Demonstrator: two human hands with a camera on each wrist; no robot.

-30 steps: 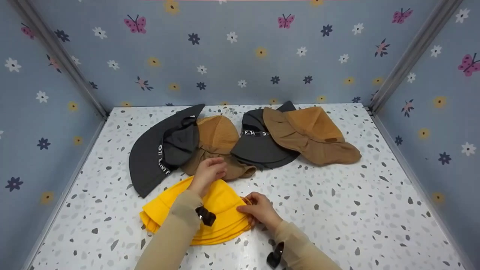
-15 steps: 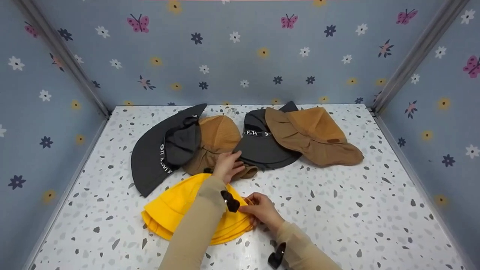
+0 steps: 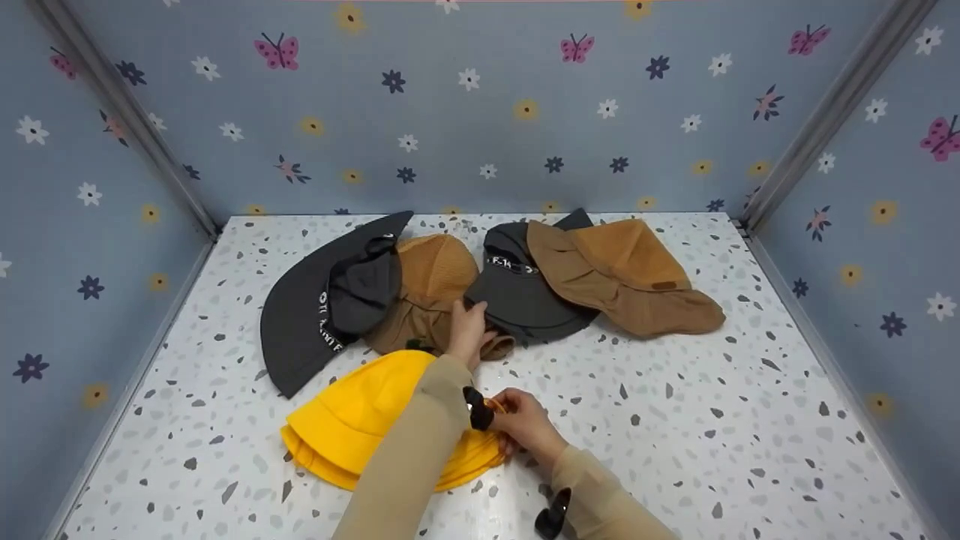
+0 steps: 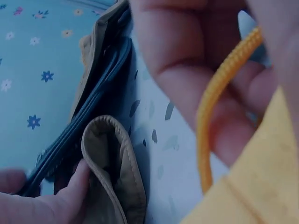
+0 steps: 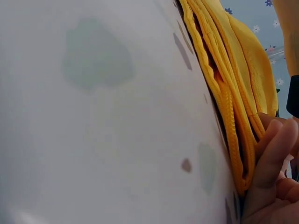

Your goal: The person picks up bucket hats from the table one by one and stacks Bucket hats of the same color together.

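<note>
A yellow bucket hat (image 3: 345, 412), with several brim layers along its edge, lies at the front of the table. My right hand (image 3: 529, 424) pinches its right edge; a yellow cord (image 4: 205, 121) loops by those fingers in the left wrist view. Beyond it, my left hand (image 3: 467, 334) reaches over the yellow hat and pinches the near-left brim edge of a black hat (image 3: 525, 304) with a white-lettered band. The left wrist view shows fingers (image 4: 70, 196) on that dark brim, beside the curled flap of a brown hat (image 4: 131, 186). My left forearm hides part of the yellow hat.
Another black hat (image 3: 289, 322) with a wide brim lies at the left, overlapping the left brown hat (image 3: 439, 266). A second brown hat (image 3: 630, 255) rests partly on the right black hat. Patterned panels (image 3: 480, 112) enclose the speckled white table (image 3: 675, 450) on three sides.
My left hand has moved right and away from above the yellow hat to the black hat's brim, and its fingers have closed on it. The right hand stays at the yellow hat's edge.
</note>
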